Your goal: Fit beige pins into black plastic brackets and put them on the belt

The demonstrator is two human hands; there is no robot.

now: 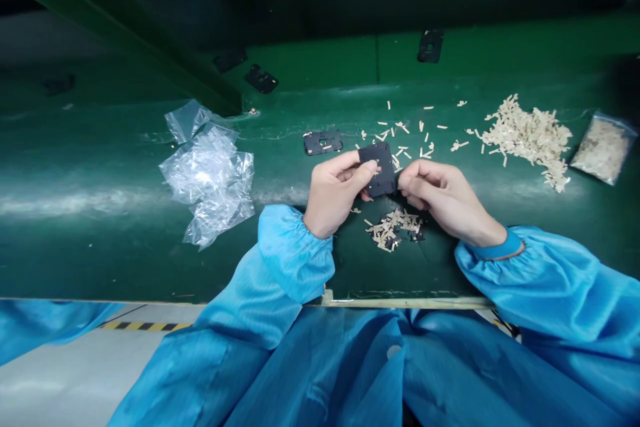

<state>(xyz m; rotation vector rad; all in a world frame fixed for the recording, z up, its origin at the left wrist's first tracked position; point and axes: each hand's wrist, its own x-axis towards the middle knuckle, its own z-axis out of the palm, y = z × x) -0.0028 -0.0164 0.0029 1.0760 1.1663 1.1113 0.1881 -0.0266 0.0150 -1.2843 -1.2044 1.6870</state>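
A flat black plastic plate [384, 177] is pinched between the thumb and fingers of my left hand [336, 190], held a little above the green bench. My right hand [440, 197] is beside the plate's right edge, thumb and index finger pressed together; whatever lies between those fingertips is hidden. Below the plate lies a small pile of cream strips mixed with black bits [395, 228]. Loose cream strips [401, 127] are scattered behind the plate. Another black plate [323, 142] with cutouts rests on the bench beyond my left hand.
Crumpled clear plastic bags [207, 173] lie at the left. A large heap of cream strips [527, 133] and a filled zip bag [604, 147] are at the right. Further black plates [261, 79] sit at the back, near a green slanted beam [150, 40]. The bench's front edge [400, 302] is close to my body.
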